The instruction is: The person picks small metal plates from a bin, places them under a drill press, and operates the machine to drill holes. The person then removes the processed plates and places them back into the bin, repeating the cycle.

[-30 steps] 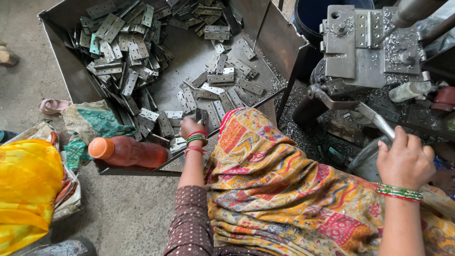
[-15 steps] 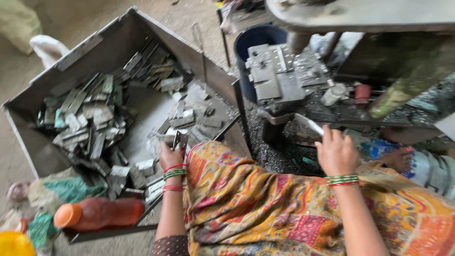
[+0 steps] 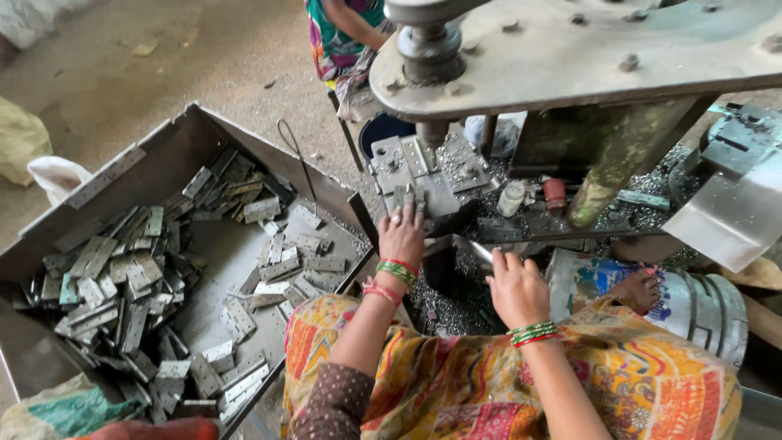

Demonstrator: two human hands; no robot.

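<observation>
Steel hinge (image 3: 413, 198) sits on the die block (image 3: 423, 183) under the press ram (image 3: 429, 49), my left hand (image 3: 401, 236) pinching it there, grip closed on its near edge. My right hand (image 3: 516, 289) rests on the lever (image 3: 481, 251), fingers curled over it. Risk as I judge it: fingertips sit close beneath that ram, so a slip on the lever could crush them. Hinges fill the metal bin (image 3: 163, 155) to my left; metal chips litter the table (image 3: 521, 220).

Both hands reach forward: left hand (image 3: 401, 236) fingers extended, right hand (image 3: 516, 287) loosely curled.
</observation>
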